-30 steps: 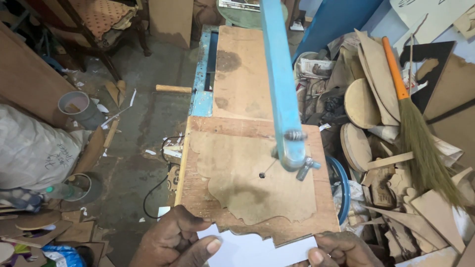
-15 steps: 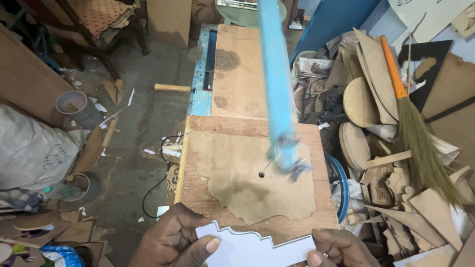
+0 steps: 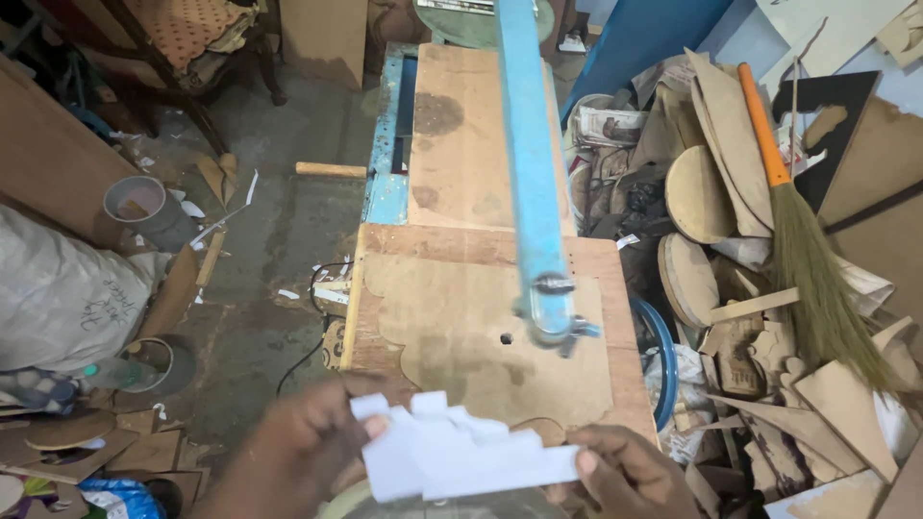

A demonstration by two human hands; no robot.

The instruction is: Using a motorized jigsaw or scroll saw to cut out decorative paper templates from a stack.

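A white cut-out board with a stepped upper edge (image 3: 452,452) is held flat at the near end of the wooden saw table (image 3: 461,288). My left hand (image 3: 298,437) grips its left end and my right hand (image 3: 625,471) grips its right end. Just beyond it lies a thin brown shaped panel (image 3: 481,332) with a small blade hole (image 3: 506,338). The blue saw arm (image 3: 531,163) runs above the table and ends in a metal clamp (image 3: 558,322).
A broom with an orange handle (image 3: 784,192) leans on a heap of wooden offcuts and round discs (image 3: 711,211) at the right. On the left stand a grey bucket (image 3: 144,211) and a white sack (image 3: 58,298). A cable (image 3: 308,356) lies on the floor.
The white board has risen farther into view over the table's near edge, with both hands still on it. The saw arm looked blurred half a second ago and is sharp now.
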